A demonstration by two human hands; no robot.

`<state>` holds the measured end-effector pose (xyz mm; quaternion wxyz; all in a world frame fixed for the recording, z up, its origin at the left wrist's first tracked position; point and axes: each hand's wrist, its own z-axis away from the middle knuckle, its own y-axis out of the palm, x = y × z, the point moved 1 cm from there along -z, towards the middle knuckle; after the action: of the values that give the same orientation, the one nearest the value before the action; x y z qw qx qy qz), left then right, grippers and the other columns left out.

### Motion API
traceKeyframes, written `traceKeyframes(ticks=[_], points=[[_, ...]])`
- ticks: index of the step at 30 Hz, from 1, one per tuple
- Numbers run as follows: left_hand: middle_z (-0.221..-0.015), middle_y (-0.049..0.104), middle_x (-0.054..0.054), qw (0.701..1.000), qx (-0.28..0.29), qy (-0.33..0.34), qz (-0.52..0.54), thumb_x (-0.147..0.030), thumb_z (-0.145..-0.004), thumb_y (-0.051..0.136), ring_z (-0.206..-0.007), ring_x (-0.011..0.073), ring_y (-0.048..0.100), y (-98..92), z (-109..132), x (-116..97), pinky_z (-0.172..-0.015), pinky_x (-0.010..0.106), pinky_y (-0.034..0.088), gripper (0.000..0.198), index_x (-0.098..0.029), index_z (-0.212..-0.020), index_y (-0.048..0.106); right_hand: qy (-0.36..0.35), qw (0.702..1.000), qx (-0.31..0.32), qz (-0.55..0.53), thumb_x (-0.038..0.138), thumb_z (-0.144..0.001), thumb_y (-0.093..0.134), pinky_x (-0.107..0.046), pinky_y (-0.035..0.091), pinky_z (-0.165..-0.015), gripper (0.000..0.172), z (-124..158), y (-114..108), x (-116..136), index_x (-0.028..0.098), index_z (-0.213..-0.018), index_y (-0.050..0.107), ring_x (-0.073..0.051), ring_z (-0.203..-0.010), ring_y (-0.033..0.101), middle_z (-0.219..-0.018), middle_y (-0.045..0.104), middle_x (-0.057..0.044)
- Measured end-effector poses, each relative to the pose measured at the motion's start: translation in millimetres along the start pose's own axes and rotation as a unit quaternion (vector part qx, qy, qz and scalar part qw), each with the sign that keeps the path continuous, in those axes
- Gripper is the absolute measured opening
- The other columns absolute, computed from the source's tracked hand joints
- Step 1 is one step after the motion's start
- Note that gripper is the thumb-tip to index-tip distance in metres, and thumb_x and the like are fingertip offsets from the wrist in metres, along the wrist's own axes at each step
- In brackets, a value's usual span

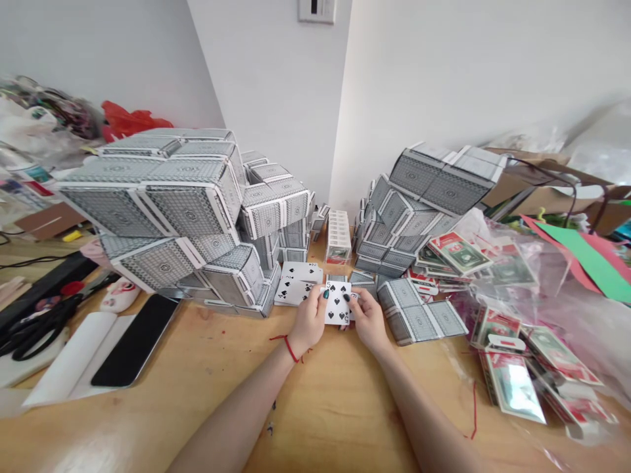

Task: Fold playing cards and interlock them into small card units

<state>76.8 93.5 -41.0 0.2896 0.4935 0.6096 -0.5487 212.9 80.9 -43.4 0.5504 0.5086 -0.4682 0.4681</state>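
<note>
Both hands meet at the middle of the wooden table [325, 407]. My left hand [309, 320] and my right hand [369, 320] pinch the two sides of a face-up playing card, a five of spades [338, 303]. My left wrist carries a red string. Just behind the card lie other face-up cards [296, 282]. Large blocks built from folded grey-backed cards stand at the left [167, 210] and at the right [419, 197]. More folded grey card pieces [419, 318] lie beside my right hand.
A black phone [135, 341] lies on white paper at the left, with scissors [34, 325] further left. Card packs in red and green wrappers [513, 368] and clear plastic spread over the right. Coloured paper [591, 259] and a cardboard box sit at the far right.
</note>
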Motion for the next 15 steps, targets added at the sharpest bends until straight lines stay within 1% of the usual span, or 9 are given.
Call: traceKeyframes(ticks=[4,9,15], points=[[-0.072,0.055,0.002,1.0,0.004,0.0,0.0,-0.03,-0.087,0.029,-0.057,0.0118,0.05,1.2,1,0,-0.051,0.022,0.039,0.023,-0.018,-0.101,0.044,0.008,1.0,0.003,-0.008,0.046,-0.073,0.055,-0.025,0.038,-0.031,0.032,0,-1,-2,0.022,-0.091,0.045,-0.012,-0.034,0.048,-0.055,0.056,0.003],[-0.072,0.057,0.002,1.0,-0.024,-0.007,-0.008,-0.027,-0.087,0.029,-0.057,0.0125,0.052,2.8,2,2,-0.05,0.022,0.039,0.023,-0.018,-0.103,0.043,0.011,0.999,0.03,-0.034,0.044,-0.072,0.056,-0.024,0.04,-0.033,0.034,-2,-1,-7,0.023,-0.096,0.043,-0.013,-0.039,0.052,-0.063,0.058,0.002],[-0.071,0.057,0.002,0.998,-0.035,-0.017,-0.041,-0.028,-0.086,0.03,-0.057,0.0127,0.051,2.0,1,2,-0.053,0.022,0.038,0.022,-0.018,-0.1,0.045,0.005,0.998,0.043,-0.043,0.044,-0.073,0.055,-0.023,0.041,-0.035,0.034,-2,-1,-10,0.023,-0.097,0.041,-0.011,-0.04,0.052,-0.066,0.057,0.002]])
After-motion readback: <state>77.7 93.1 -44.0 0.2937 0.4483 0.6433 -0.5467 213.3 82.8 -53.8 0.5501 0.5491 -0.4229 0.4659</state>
